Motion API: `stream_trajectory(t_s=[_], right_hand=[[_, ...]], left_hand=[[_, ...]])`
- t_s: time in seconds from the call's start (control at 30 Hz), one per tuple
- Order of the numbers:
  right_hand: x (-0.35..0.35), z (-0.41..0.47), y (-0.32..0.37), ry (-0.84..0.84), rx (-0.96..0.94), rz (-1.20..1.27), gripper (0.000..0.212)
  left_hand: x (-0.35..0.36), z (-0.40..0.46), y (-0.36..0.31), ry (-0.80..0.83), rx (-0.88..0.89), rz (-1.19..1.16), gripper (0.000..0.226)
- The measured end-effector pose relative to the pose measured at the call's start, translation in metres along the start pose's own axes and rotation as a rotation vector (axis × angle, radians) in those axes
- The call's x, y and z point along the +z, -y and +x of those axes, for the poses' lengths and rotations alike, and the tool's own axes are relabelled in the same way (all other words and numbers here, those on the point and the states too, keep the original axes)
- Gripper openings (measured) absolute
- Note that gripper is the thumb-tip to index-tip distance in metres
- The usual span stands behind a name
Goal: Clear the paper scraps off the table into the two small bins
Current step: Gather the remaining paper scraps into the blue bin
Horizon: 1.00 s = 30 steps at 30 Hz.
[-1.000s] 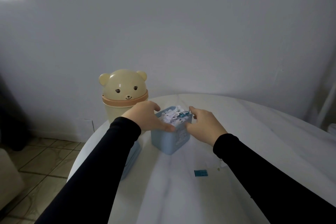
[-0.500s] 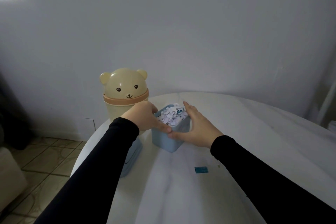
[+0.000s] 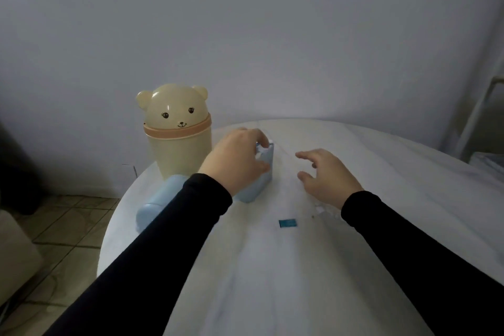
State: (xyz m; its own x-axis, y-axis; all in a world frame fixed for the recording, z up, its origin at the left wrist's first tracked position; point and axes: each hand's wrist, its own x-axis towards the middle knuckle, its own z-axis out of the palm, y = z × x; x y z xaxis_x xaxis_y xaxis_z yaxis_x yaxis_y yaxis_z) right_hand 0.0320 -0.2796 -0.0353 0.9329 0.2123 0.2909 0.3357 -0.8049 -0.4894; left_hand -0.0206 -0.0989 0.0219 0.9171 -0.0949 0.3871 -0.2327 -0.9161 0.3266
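The left hand (image 3: 237, 161) grips the small blue bin (image 3: 259, 180) of scraps beside the bear bin (image 3: 177, 139). The right hand (image 3: 326, 177) hovers with fingers spread, holding nothing, and is nearer the blue scrap (image 3: 288, 223) lying on the table (image 3: 381, 254), toward the person

Single head cam, looks fwd/down, close over table (image 3: 300, 267) toward wall (image 3: 272, 35).

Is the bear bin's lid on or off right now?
On. The bear-head lid sits squarely on the cream bin, its orange collar level all round the rim, and neither hand touches it.
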Motion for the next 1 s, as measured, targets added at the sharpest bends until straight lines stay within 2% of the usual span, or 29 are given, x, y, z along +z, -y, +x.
stream_trajectory(t_s=[0.07, 0.13, 0.23, 0.4, 0.53, 0.67, 0.77, 0.87, 1.0], right_hand=[[-0.001, -0.012, -0.014, 0.013, 0.076, -0.054, 0.039], [-0.003, -0.023, -0.027, 0.043, 0.16, -0.113, 0.038], [-0.008, -0.035, -0.04, 0.088, 0.266, -0.147, 0.043], [-0.018, -0.053, -0.051, 0.152, 0.311, -0.129, 0.043], [-0.011, -0.057, -0.052, 0.104, 0.301, -0.054, 0.026], [-0.008, -0.056, -0.049, 0.068, 0.213, -0.039, 0.015], [-0.01, -0.051, -0.047, 0.127, 0.095, -0.085, 0.024], [-0.009, -0.044, -0.047, 0.242, 0.011, -0.219, 0.035], [-0.007, -0.042, -0.049, 0.201, -0.057, -0.257, 0.024]], left_hand=[[0.019, -0.006, -0.011, 0.176, 0.01, 0.001, 0.03], [0.042, -0.013, -0.016, 0.376, -0.002, 0.034, 0.036], [0.068, -0.02, -0.013, 0.481, -0.03, 0.016, 0.047], [0.081, -0.022, -0.01, 0.477, -0.007, -0.108, 0.041], [0.09, -0.025, -0.003, 0.372, -0.062, -0.242, 0.027], [0.095, -0.025, -0.005, 0.288, -0.152, -0.336, 0.015], [0.097, -0.023, -0.006, 0.275, -0.169, -0.315, 0.007], [0.1, -0.02, -0.007, 0.286, -0.13, -0.245, 0.009], [0.102, -0.018, -0.011, 0.276, -0.067, -0.247, 0.005]])
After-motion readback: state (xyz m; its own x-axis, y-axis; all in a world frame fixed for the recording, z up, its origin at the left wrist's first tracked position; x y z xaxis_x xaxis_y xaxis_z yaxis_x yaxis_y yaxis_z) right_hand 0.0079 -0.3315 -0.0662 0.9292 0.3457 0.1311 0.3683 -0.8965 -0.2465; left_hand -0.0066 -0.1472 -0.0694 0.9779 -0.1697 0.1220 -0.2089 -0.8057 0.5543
